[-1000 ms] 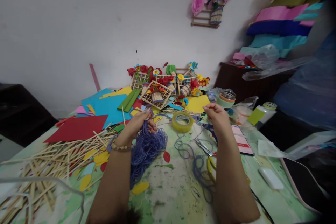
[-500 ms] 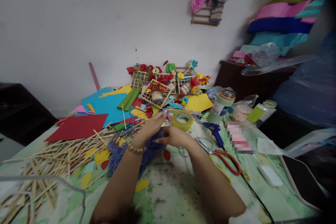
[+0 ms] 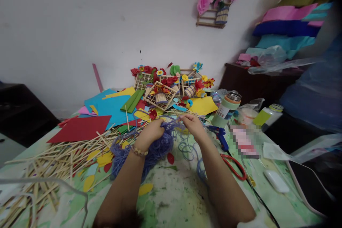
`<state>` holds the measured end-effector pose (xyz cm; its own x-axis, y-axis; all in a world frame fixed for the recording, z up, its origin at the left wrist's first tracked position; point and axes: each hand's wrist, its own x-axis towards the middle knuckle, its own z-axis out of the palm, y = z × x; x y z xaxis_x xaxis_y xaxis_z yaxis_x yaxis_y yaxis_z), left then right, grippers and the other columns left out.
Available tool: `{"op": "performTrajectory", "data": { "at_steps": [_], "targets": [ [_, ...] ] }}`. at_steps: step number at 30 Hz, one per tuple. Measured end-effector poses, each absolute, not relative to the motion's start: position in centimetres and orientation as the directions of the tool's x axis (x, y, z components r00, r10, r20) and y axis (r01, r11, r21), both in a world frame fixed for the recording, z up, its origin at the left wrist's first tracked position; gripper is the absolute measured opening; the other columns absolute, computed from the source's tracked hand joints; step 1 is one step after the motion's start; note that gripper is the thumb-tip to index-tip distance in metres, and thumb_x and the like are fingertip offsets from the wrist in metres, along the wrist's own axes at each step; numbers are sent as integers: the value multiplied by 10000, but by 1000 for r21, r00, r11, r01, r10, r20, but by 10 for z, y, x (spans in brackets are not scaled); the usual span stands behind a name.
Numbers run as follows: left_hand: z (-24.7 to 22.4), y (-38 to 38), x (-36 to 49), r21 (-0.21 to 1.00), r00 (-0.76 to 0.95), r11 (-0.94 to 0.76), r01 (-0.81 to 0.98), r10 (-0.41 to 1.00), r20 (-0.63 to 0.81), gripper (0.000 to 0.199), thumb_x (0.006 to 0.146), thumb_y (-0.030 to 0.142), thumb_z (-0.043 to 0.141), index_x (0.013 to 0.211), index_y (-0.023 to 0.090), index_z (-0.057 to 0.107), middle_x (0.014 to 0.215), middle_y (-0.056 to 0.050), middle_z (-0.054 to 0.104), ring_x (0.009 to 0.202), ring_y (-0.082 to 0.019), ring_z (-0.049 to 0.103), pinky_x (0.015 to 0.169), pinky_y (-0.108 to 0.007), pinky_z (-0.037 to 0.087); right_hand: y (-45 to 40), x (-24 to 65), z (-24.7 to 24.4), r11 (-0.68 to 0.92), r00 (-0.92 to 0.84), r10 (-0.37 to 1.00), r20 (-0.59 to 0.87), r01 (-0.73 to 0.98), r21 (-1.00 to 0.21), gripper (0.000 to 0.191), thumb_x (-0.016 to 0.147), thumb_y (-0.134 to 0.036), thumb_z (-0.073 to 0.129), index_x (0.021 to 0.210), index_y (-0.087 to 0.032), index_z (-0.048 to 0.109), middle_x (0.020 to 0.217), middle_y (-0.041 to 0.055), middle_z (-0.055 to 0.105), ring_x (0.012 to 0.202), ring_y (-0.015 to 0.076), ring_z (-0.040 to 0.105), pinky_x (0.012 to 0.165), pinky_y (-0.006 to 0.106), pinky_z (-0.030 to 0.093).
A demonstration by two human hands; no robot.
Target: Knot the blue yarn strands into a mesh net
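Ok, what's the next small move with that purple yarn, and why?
I'd probably ease the right hand gently away from the left hand, teasing strands of purple yarn free: the left grips the bunch, the right hand's fingers are at loose strands, and the loops look tangled.

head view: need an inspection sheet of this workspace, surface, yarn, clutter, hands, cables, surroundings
Surface: green-and-white tabletop, stained, with paper scraps scattered on it.
Job's things: purple yarn in a loose, tangled heap; loops trail toward the right forearm.
Clutter: thin wooden sticks crisscrossed at left, red sheet behind them; blue glue gun and white case at right.
Grips: left hand closed on the yarn; right hand pinching its strands.
Cables: black cable running across the right side toward the near edge.
Surroundings: pale wall with a flower-decorated frame; coloured stack at right.
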<state>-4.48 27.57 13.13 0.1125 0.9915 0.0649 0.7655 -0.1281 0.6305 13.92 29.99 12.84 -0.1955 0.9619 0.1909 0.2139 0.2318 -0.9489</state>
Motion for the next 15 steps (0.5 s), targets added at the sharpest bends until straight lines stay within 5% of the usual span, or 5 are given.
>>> {"op": "performTrajectory", "data": {
  "at_steps": [7,11,15],
  "targets": [
    [148,269,-83,814,103,-128,566,991,84,373,728,229,450,1009,144,681,963,-59,701,854,-215,626,763,-296,479,305,162,134,181,-159,976,147,221,-958,257,693,-381,558,676,-144,656,561,-12,513,500,90,340,505,236,263],
    [157,259,-87,928,219,-68,366,976,-15,408,749,442,580,1002,130,654,864,-64,687,732,-184,605,668,-278,474,300,154,135,215,-185,967,177,208,-954,394,719,-500,564,869,-153,673,635,-6,547,534,96,369,507,232,275],
    [163,255,-74,929,295,-92,358,955,-19,408,741,501,605,918,136,651,800,-39,660,671,-147,571,616,-242,442,287,132,133,288,-366,914,178,272,-918,481,669,-509,643,1014,-175,647,540,-55,427,493,83,322,463,219,220]
  ]
}}
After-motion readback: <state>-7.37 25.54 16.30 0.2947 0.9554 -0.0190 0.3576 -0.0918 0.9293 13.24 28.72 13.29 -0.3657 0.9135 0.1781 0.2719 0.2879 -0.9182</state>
